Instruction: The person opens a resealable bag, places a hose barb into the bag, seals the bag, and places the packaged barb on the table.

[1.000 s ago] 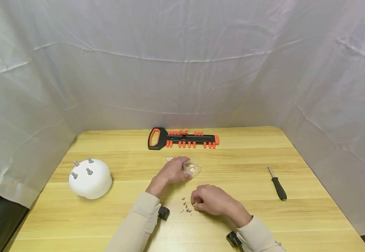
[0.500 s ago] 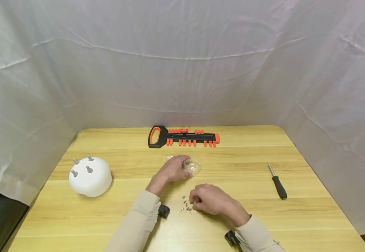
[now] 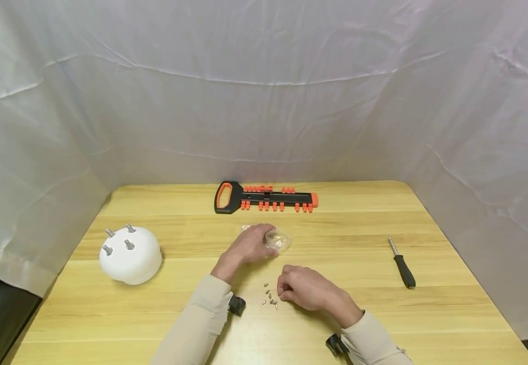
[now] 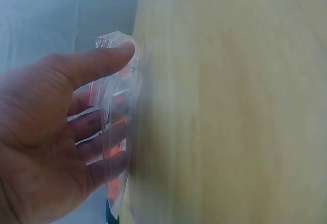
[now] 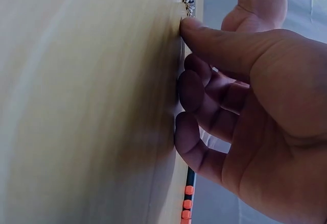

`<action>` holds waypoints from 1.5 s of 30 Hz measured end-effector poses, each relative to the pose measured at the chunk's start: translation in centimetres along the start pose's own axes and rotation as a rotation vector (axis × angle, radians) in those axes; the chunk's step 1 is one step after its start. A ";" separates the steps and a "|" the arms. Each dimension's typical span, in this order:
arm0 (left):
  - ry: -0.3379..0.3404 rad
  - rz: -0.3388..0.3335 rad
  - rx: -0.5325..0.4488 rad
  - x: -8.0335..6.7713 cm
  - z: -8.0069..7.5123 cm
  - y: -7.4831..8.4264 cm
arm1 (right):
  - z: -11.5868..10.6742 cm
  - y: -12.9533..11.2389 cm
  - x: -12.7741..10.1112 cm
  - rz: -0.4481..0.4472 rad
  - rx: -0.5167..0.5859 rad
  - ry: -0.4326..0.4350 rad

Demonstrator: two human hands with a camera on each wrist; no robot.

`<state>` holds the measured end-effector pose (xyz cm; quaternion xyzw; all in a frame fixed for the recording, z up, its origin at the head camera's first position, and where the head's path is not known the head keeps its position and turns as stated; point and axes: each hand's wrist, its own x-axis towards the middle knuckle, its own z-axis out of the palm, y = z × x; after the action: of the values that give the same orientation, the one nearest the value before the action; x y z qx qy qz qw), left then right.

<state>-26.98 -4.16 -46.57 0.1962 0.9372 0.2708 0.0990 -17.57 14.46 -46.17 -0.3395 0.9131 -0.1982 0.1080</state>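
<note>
left hand [image 3: 251, 244] holds a clear bag [image 4: 116, 127], plain at its wrist; right hand [image 3: 301, 290] curls empty beside screws [image 3: 269, 299].

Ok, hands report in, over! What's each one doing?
Left hand holds clear bag on table. Right hand curled, fingertips by small screws; grip on one unclear. Nothing in the way.
</note>
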 end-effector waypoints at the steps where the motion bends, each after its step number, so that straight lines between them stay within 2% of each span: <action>1: 0.000 0.001 -0.003 0.0 0.0 0.0 | 0.0 0.0 0.0 0.003 -0.007 -0.003; 7: -0.001 0.002 -0.005 0.0 0.2 0.0 | 0.1 0.1 -0.1 0.016 -0.045 -0.004; 17: 0.004 0.010 0.003 0.0 0.1 0.0 | 0.2 0.4 0.2 0.017 -0.095 0.085; 21: 0.007 0.012 0.008 0.0 0.2 -0.1 | 0.3 0.4 0.3 -0.005 -0.160 0.076; 25: 0.012 0.013 0.005 -0.1 0.1 -0.1 | 0.2 0.3 0.3 -0.005 -0.139 0.062; 31: 0.010 0.014 -0.007 0.0 0.1 -0.1 | -0.6 0.7 0.5 0.064 -0.098 0.157; 35: 0.002 0.016 0.000 0.1 0.1 0.0 | -1.1 1.4 1.0 0.137 -0.060 0.190; 41: 0.003 0.032 0.012 0.1 0.1 -0.1 | -1.8 2.3 2.3 0.233 0.000 0.275; 45: 0.006 0.035 0.012 0.2 0.1 -0.1 | -2.0 2.9 3.4 0.281 0.015 0.302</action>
<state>-27.13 -4.12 -46.77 0.2125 0.9356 0.2674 0.0900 -22.47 14.74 -45.79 -0.1742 0.9559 -0.2364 -0.0010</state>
